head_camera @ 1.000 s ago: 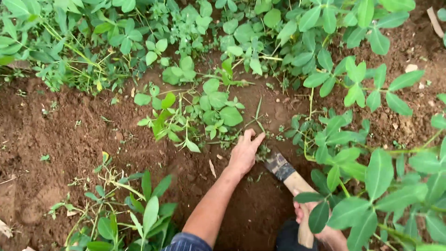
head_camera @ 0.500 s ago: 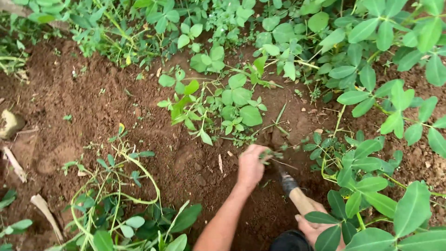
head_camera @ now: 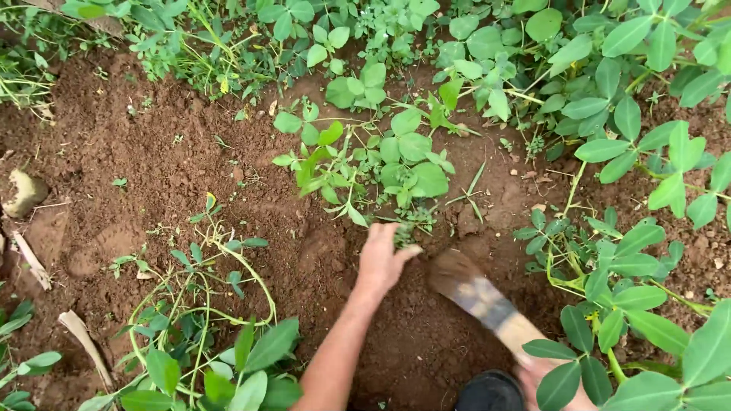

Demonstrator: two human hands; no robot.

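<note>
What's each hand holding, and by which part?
Left hand pinches a small weed near its base; right hand grips the hand hoe by its wooden handle end.

small green weed (head_camera: 405, 230) rooted in soil; soil-caked wooden-handled hoe (head_camera: 478, 298) angled beside it.

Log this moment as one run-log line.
left hand: pinching small weed | right hand: gripping hand hoe, blade on soil | leafy plants close by

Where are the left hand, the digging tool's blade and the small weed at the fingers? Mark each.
left hand (head_camera: 381, 260), head view, back of the hand.
digging tool (head_camera: 455, 275), head view, soil-caked blade.
small weed (head_camera: 405, 230), head view, leafy top.
</note>
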